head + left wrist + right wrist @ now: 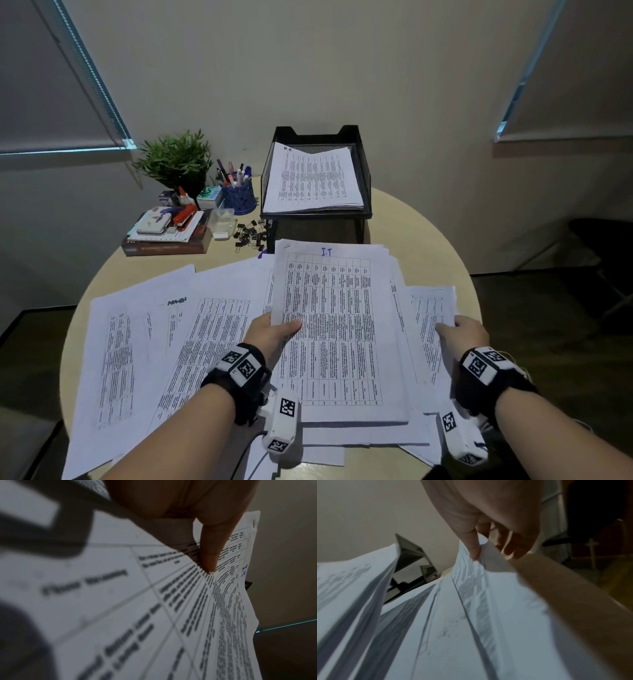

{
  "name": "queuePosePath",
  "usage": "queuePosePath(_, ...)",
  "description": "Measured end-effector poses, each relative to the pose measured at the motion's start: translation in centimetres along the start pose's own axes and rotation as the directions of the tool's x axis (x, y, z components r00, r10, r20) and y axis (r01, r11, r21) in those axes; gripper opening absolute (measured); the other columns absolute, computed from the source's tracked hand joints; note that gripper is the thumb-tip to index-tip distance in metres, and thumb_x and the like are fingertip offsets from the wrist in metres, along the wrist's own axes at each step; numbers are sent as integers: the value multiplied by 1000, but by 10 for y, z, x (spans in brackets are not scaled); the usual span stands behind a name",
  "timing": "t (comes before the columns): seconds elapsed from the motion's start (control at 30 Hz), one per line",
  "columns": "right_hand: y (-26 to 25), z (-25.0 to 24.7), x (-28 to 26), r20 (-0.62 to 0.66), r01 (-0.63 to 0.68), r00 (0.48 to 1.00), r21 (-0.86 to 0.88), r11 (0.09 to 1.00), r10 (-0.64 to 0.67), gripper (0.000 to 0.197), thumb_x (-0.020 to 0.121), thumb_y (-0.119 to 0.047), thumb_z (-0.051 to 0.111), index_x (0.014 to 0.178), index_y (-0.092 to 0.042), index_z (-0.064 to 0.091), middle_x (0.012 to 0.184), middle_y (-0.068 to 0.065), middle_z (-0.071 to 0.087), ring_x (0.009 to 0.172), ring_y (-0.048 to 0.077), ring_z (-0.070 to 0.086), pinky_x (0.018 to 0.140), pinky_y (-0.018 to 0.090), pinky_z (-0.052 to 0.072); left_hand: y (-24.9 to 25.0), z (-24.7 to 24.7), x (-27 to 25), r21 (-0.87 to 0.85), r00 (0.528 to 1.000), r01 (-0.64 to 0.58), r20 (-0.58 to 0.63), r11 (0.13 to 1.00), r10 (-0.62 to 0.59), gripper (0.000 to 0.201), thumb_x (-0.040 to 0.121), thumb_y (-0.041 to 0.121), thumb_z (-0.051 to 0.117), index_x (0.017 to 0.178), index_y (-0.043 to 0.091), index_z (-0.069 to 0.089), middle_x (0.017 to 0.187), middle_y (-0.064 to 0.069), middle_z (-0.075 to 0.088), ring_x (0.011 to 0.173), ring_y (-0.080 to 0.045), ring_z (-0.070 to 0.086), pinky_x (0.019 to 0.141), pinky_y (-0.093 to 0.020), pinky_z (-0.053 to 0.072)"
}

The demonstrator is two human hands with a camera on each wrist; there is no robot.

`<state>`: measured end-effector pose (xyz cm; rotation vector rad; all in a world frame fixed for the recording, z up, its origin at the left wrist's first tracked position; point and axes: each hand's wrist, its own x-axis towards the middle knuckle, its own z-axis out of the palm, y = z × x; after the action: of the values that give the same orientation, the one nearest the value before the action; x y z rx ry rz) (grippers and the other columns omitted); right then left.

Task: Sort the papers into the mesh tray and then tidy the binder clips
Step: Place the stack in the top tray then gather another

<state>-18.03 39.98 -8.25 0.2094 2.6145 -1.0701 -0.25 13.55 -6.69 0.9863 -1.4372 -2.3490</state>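
My left hand (274, 330) pinches the near-left edge of a stack of papers (339, 329) marked "I.T", thumb on top. My right hand (467, 330) pinches a sheet (428, 308) at the counter's (421, 246) right side. The mesh tray (364, 178) beyond already holds papers. Binder clips (250, 233) lie scattered just left of it.

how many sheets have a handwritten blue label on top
1 clearly: the sheet marked I.T atop the stack the left hand holds. Other labels, on the tray sheet and a left sheet, look dark; more may be hidden.
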Motion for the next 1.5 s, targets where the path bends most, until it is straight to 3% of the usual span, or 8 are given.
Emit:
queuePosePath(0.1, 15, -3, 5, -116, -97, 987, 88, 991, 107, 21, 88, -17, 58, 68, -9, 60, 90, 20, 62, 84, 36, 55, 69, 31, 44, -3, -3, -4, 0, 1000, 5, -3, 1000, -5, 18, 81, -12, 60, 95, -1, 59, 100, -18, 65, 90, -27, 63, 76, -27, 49)
queuePosePath(0.23, 29, -12, 6, -160, -215, 957, 164, 963, 241, 31, 88, -26, 51, 109, -7, 65, 121, 21, 55, 97, 39, 54, 87, 40, 47, -4, -7, -7, 20, 1000, 4, -10, 1000, -4, 22, 81, -11, 60, 102, -3, 58, 98, -16, 66, 90, -25, 64, 83, -30, 50)
queuePosePath(0.43, 44, -42, -5, -187, -146, 963, 244, 959, 194, 14, 93, -13, 51, 96, -3, 61, 93, 17, 62, 71, 29, 56, 66, 34, 47, 0, -10, -11, 10, 1000, -15, -2, 1000, 15, 19, 81, -11, 60, 97, -1, 59, 100, -17, 66, 95, -29, 63, 77, -27, 49)
queuePosePath(0.8, -67, -118, -28, -479, 487, 735, -119, 865, -480, 16, 95, -15, 50, 102, -5, 60, 92, 28, 63, 81, 34, 57, 75, 35, 43, 33, 18, -10, -67, 983, -103, 148, 992, 112, 18, 87, -7, 54, 100, 2, 61, 100, -10, 68, 91, -18, 66, 69, -17, 54)
queuePosePath(1.0, -100, -143, -26, -542, 676, 585, -86, 732, -603, 20, 89, -26, 47, 103, -15, 56, 89, 16, 67, 84, 33, 63, 81, 44, 52, 50, 28, -12, -72, 969, -158, 178, 985, 169, 16, 89, -6, 51, 97, 4, 61, 97, -9, 69, 86, -15, 68, 69, -18, 55)
queuePosePath(1.13, -115, -145, -21, -525, 699, 637, 85, 710, -565, 15, 86, -27, 48, 94, -26, 60, 87, 8, 69, 77, 22, 64, 76, 42, 55, 59, 32, -14, -87, 965, -185, 174, 979, 198, 17, 90, -4, 50, 97, 6, 61, 99, -9, 68, 90, -17, 65, 78, -23, 52)
queuePosePath(1.27, -118, -122, -28, -429, 692, 711, 284, 664, -557, 15, 89, -16, 52, 87, -26, 62, 72, -10, 64, 67, -8, 56, 68, 11, 47, 62, 32, -14, -89, 964, -202, 157, 975, 215, 16, 92, 0, 49, 101, 8, 60, 102, -7, 67, 94, -16, 64, 82, -22, 50)
queuePosePath(1.5, -105, -66, -41, -153, 466, 864, 604, 647, -479, 28, 97, -8, 47, 78, -22, 61, 61, -12, 68, 54, -1, 62, 53, 17, 52, 52, 22, -15, 17, 984, -173, 47, 985, 172, 20, 94, 10, 51, 113, 7, 57, 108, -9, 64, 92, -14, 61, 71, -21, 51)
